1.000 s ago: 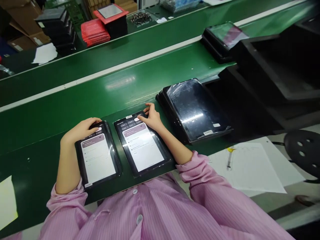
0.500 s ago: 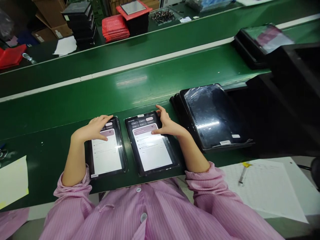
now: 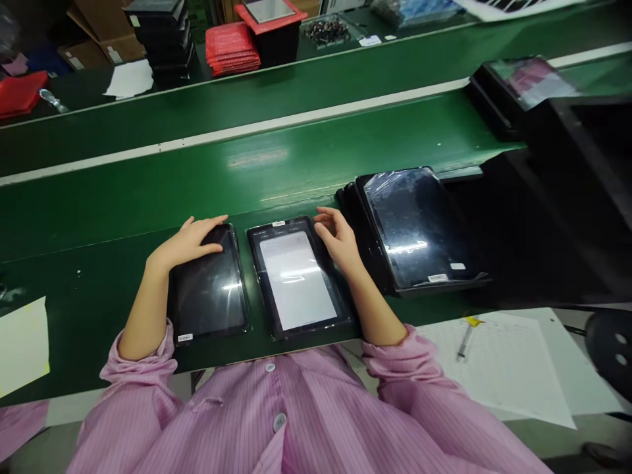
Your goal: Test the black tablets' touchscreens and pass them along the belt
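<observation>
Two tablets lie side by side on the green bench in front of me. The left tablet has a dark screen, and my left hand rests flat on its top edge with fingers stretched out. The right tablet shows a plain white screen. My right hand hovers at its upper right corner, fingers loosely curled and apart, holding nothing. Both forearms come out of pink striped sleeves.
A stack of dark tablets in film lies just right of my right hand. Black trays stand further right. Papers and a pen lie at lower right, a yellowish sheet at left. Red pouches sit beyond the conveyor.
The left tablet's screen has gone dark and the right one's menu has given way to a blank white screen. My right hand has lifted toward the tablet's upper right corner.
</observation>
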`<state>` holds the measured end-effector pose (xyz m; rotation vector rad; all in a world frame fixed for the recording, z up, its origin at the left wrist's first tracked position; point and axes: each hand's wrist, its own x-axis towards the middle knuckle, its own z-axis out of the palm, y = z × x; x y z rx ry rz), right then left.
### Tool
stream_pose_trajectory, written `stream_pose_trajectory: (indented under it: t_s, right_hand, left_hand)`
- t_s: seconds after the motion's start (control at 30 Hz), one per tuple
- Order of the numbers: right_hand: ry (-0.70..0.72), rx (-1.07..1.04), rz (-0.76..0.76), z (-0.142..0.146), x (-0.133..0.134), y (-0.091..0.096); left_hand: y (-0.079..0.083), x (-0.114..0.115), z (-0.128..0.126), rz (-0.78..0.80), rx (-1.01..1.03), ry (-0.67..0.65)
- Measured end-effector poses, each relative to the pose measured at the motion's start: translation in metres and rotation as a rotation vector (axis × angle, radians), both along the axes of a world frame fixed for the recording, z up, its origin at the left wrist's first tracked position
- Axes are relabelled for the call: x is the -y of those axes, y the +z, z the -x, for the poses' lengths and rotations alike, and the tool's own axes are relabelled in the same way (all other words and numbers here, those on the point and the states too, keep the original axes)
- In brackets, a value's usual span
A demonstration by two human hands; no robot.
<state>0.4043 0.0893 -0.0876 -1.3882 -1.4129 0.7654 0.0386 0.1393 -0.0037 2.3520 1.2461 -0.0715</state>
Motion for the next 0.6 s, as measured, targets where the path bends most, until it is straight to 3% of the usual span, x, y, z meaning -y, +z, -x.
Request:
stream_pose_trajectory:
  t_s: [0.27, 0.43, 0.6]
  right_hand:
    - [0.209, 0.347, -0.13, -0.011, 0.07, 0.013]
    - [0.209, 0.387, -0.21, -0.013, 0.078, 0.013]
    - [0.213, 0.406, -0.274, -0.013, 0.073, 0.015]
  left_hand:
    - [0.004, 0.021, -0.006, 0.1, -0.137, -0.094]
    - [0.001, 0.026, -0.011, 0.079, -0.192, -0.086]
    - [0.009, 0.023, -0.009, 0.092, -0.1, -0.071]
